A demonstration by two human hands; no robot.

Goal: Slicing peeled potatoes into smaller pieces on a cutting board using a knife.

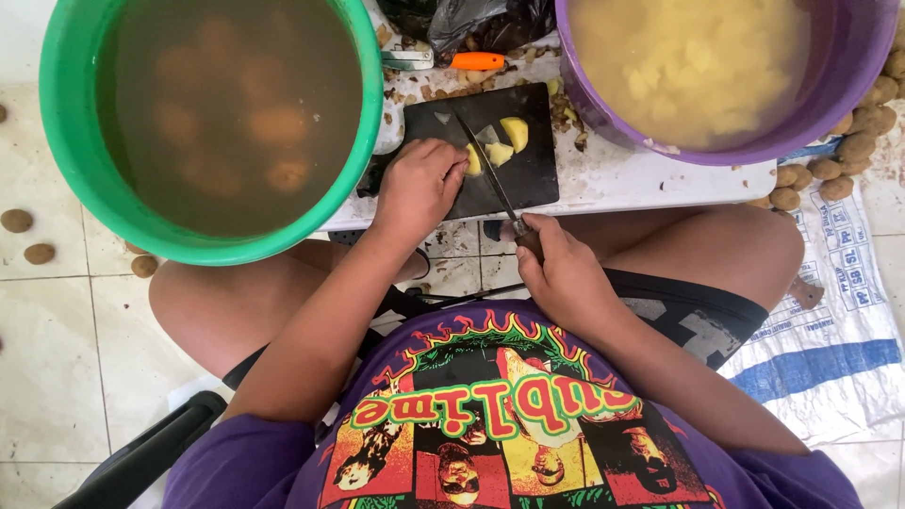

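Seen from above, a black cutting board point(523, 174) lies on a white table point(641, 179) between a green bucket point(66, 141) of murky water with whole potatoes and a purple bucket point(853, 66) of cut potato pieces. A peeled potato piece point(473, 162) is pinned to the board by the curled, pressed-together fingers of the left hand point(415, 188). A knife point(485, 170) is gripped at its handle by the right hand point(561, 273), fingers wrapped tight, its blade laid across the board just beside the held piece. More cut potato pieces point(509, 139) lie near the blade. An orange-handled peeler point(452, 61) rests behind the board.

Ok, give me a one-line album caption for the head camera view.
Left hand steadies a potato piece on a black cutting board while the right hand slices with a knife.
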